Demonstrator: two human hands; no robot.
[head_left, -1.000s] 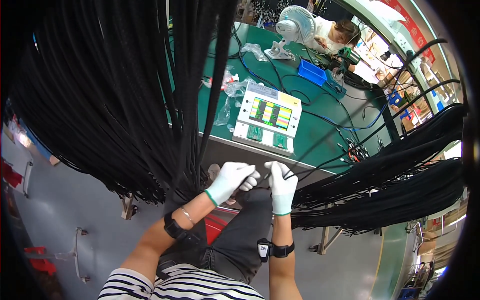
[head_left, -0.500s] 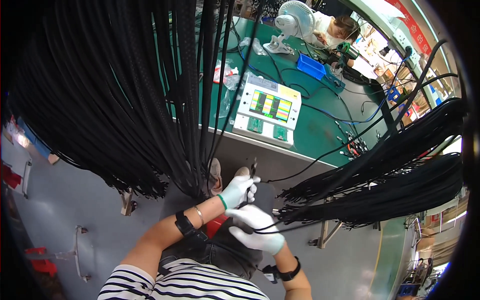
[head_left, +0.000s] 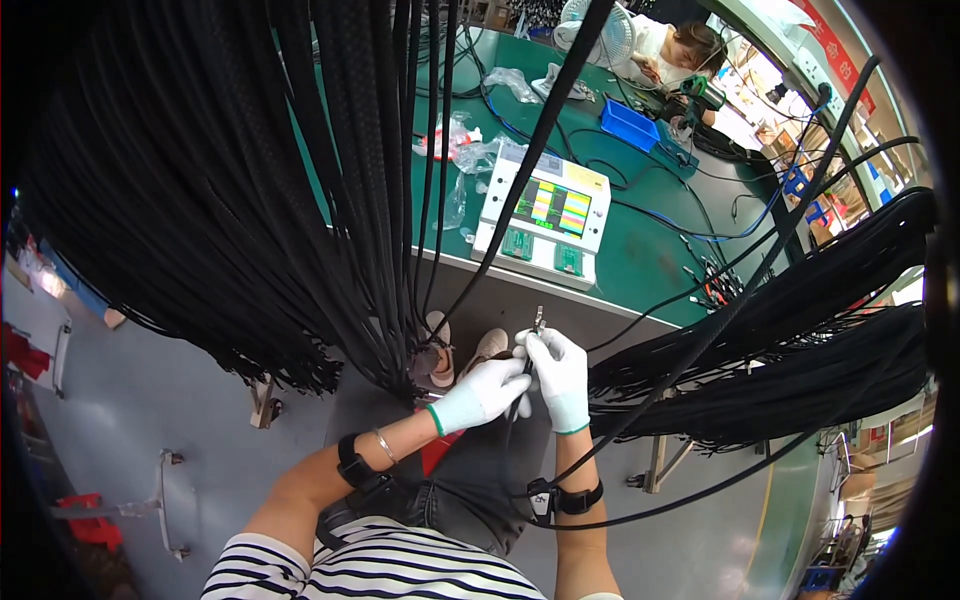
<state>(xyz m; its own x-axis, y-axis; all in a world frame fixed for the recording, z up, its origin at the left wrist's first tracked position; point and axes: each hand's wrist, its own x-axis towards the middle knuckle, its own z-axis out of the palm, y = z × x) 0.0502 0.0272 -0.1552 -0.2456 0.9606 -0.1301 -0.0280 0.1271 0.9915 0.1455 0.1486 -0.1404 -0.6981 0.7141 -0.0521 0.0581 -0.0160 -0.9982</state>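
Both my hands wear white gloves and meet in front of my lap. Between the fingers of my right hand (head_left: 560, 375) is the end of a black cable, whose small metal-coloured connector (head_left: 540, 318) points up toward the bench. Just below, my left hand (head_left: 483, 392) is closed on the same black cable (head_left: 514, 412). The cable drops from the hands, loops by my right wrist and runs off to the right. Beyond the hands, on the bench edge, stands a white tester (head_left: 545, 215) with a lit colour screen and two green sockets.
Thick bundles of black cables hang at left (head_left: 230, 200) and right (head_left: 760, 370). On the green bench (head_left: 640, 255) lie a blue tray (head_left: 629, 125), plastic bags, loose leads (head_left: 715, 285) and a white fan (head_left: 600, 35). Another person (head_left: 680, 55) sits across the bench.
My right hand has moved up and forward from beside the cable to its connector end. My left hand has shifted slightly down the cable. A long cable now crosses in front of the tester.
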